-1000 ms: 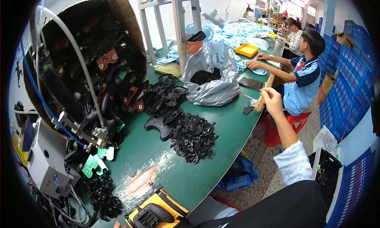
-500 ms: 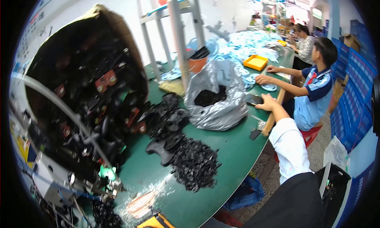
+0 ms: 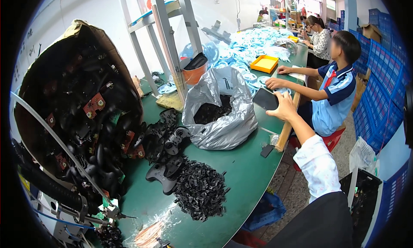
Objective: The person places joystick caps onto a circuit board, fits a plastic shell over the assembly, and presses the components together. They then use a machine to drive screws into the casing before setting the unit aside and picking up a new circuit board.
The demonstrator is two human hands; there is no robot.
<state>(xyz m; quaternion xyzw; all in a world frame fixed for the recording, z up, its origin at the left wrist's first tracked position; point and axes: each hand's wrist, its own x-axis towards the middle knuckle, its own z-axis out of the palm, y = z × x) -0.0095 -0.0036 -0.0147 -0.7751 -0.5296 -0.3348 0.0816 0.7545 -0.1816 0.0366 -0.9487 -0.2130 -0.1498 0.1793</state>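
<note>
My right hand (image 3: 284, 107) reaches out over the table's right edge, its fingers closed on the side of a dark smartphone (image 3: 265, 99). The phone is tilted, its dark flat face showing. Just left of it stands a silver plastic bag (image 3: 228, 136), open at the top, with small black parts inside. A small black rectangular piece (image 3: 266, 150) lies on the table below the phone. Closer to me, a heap of small black plastic parts (image 3: 201, 190) spreads beside black game controller shells (image 3: 162, 175). My left hand is out of view.
A large cardboard box (image 3: 124, 50) full of controller parts stands at left, near a machine with a metal nozzle (image 3: 112, 211). Behind the bag are an orange bucket (image 3: 194, 74) and metal frame. A co-worker (image 3: 340, 88) sits at right, near a yellow tray (image 3: 264, 69) and stacked blue crates (image 3: 376, 101).
The phone has turned, showing more of its dark face, and is raised slightly. The view has shifted, so the table things sit farther left in the picture.
</note>
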